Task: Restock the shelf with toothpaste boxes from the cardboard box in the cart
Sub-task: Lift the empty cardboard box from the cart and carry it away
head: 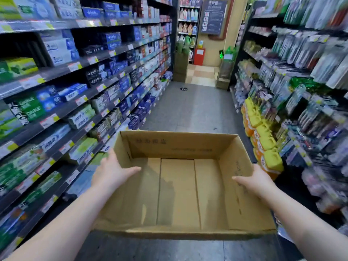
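Observation:
An open brown cardboard box [178, 193] hangs in front of me above the aisle floor, and its inside is bare. My left hand [113, 169] grips its left wall, thumb over the rim and inside. My right hand [254, 180] grips the right wall the same way. Toothpaste boxes [33, 108] in green, blue and white fill the long shelf [62, 110] on my left. No cart shows in this view.
On the right, racks hold hanging toothbrush packs [301, 53], with yellow and orange packs [263, 138] stacked low beside the box. The grey aisle floor [195, 106] runs ahead to a stack of cartons [180, 66] and a red bin [199, 56] at the far end.

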A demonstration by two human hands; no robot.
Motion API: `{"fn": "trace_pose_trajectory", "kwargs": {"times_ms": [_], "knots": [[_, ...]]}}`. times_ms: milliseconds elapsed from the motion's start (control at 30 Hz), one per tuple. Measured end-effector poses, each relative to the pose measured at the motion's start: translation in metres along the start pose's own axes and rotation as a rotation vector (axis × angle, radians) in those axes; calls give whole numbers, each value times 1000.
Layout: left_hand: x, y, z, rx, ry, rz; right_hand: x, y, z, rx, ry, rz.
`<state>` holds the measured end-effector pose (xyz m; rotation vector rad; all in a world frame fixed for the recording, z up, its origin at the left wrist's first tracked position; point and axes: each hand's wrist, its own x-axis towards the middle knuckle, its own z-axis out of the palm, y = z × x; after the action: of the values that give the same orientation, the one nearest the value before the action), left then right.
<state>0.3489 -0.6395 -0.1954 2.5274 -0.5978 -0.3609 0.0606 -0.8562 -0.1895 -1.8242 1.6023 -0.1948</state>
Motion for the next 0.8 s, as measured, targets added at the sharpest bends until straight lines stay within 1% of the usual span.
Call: {"fn": "trace_pose_trajectory", "kwargs": {"times_ms": [167,367,533,667,800], "knots": [[88,77,36,11,-15,71,97,-22,-28,40,47,19],[206,160,100,-2,-12,86,242,-45,-51,71,65,7],[291,230,151,-55,-27,12,364,-68,-77,31,33,19],[352,284,175,-28,-19,-26,459,-98,-98,2,-6,-9],[420,324,193,-37,-4,-66,548,-135,-103,-28,-35,-25]]}}
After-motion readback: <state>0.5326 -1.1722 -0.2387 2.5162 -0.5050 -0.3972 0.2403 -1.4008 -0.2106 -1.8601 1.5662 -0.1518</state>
